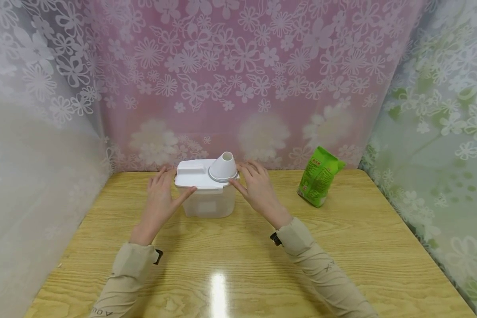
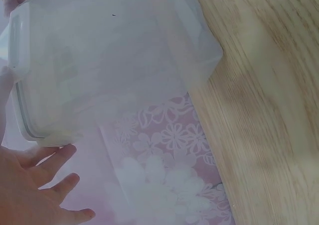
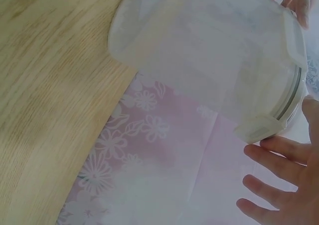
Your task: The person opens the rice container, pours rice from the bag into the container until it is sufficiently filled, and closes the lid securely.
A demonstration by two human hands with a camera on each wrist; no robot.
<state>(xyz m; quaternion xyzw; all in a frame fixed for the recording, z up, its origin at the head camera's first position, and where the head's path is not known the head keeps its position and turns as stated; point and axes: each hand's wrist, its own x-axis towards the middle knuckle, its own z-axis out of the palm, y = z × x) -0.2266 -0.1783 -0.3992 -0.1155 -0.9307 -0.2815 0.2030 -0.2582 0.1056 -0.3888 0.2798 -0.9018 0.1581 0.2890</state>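
A translucent food storage container [image 1: 208, 205] stands on the table under a white lid [image 1: 194, 180]. The lid has a raised handle at its left and a cone-shaped spout cap [image 1: 224, 167] at its right. My left hand [image 1: 159, 201] is at the container's left end, thumb along the lid's front edge. In the left wrist view, its extended fingers [image 2: 57, 160] spread apart, one tip at the end clip [image 2: 55, 139]. My right hand [image 1: 259, 190] mirrors this at the right end, thumb by the spout. Its fingertips [image 3: 251, 150] touch the right-hand clip [image 3: 259, 129], which juts outward.
A green printed bag [image 1: 319, 176] stands upright on the wooden table [image 1: 238, 260], right of the container. Flowered curtains [image 1: 238, 88] hang behind the table's back edge and along both sides.
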